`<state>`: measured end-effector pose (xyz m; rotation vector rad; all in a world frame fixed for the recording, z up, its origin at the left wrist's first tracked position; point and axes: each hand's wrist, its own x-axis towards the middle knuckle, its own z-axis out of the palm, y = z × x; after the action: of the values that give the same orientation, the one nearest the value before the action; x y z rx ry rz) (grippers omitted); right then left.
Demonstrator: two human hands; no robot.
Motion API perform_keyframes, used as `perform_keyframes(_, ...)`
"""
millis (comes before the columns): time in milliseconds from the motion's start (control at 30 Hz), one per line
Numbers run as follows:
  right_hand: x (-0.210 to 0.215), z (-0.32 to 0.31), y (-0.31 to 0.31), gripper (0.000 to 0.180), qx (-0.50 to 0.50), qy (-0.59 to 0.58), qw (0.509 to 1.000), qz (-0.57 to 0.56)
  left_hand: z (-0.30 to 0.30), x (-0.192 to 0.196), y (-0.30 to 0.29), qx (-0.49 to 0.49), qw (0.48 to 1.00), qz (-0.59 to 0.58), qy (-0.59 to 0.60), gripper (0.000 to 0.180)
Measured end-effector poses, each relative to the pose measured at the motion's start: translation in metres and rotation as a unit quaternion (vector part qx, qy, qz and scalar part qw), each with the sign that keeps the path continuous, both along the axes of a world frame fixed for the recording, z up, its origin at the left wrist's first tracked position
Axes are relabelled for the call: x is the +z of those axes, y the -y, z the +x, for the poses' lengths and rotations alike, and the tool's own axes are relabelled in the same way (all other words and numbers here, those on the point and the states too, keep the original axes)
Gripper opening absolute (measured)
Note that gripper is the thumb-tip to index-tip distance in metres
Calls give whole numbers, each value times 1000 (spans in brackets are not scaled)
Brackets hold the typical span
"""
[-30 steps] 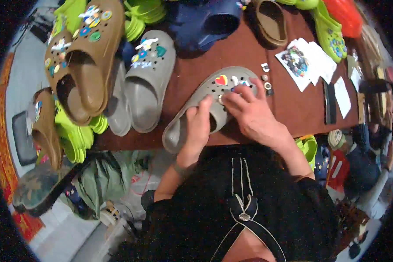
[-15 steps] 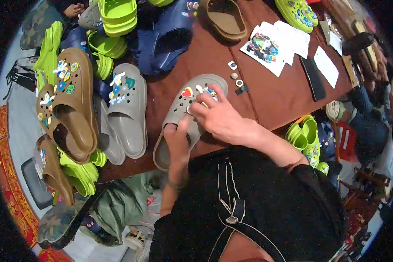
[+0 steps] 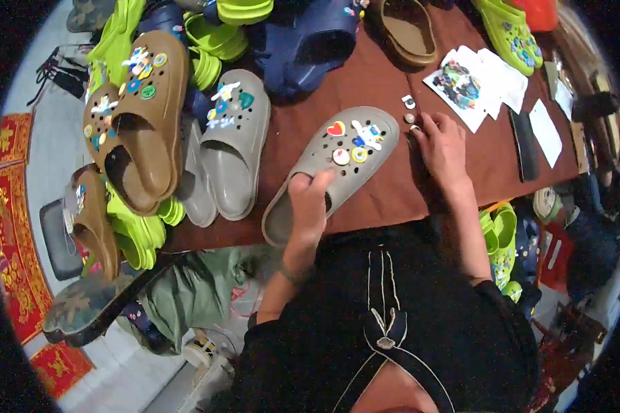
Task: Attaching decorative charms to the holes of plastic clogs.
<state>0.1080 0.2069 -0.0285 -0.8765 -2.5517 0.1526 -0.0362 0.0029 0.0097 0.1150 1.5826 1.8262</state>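
My left hand [image 3: 308, 206] grips a grey clog [image 3: 381, 138] by its opening, thumb on the upper and the other fingers hidden inside. The clog lies slanted on the brown cloth, toe pointing far right. On its perforated top sit a red heart charm [image 3: 335, 129], a white rabbit-like charm [image 3: 366, 135], a round white charm [image 3: 341, 157] and a yellow ring-shaped charm [image 3: 359, 155]. Right of the clog, my right hand [image 3: 446, 153] has its thumb and forefinger closed at a small round shoe charm [image 3: 414, 129] on the cloth. Two more small charms [image 3: 409, 110] lie just beyond.
Decorated brown clogs [image 3: 165, 82] and a matching grey clog [image 3: 238, 165] stand at left. Navy slides [image 3: 303, 55] and a brown clog [image 3: 420, 58] lie at the back. White paper with charms [image 3: 472, 117] and a black flat object [image 3: 523, 148] are at right.
My right hand has left the clog's top and moved right to the small charms. A round white charm now shows on the clog. My left hand still holds the clog.
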Motion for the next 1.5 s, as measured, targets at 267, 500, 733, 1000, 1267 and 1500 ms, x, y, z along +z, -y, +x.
perform_keyframes(267,-4,-3,3,24,44,-12,999,-29,-1,1,3,2,999,29,33,27)
perform_keyframes(500,-5,-3,6,18,70,-83,990,-95,3,1,7,-30,999,40,-6,26)
perform_keyframes(733,-7,6,7,18,57,-185,973,-125,10,0,13,-83,990,55,-99,24)
perform_keyframes(1000,25,-14,16,14,16,-344,790,-507,24,-6,16,-90,980,62,-165,23)
perform_keyframes(1267,65,-59,51,28,365,-176,899,-168,28,-2,18,-112,980,66,-154,33)
perform_keyframes(1500,64,-59,62,33,354,-100,930,-11,20,-3,17,-130,973,71,-175,32)
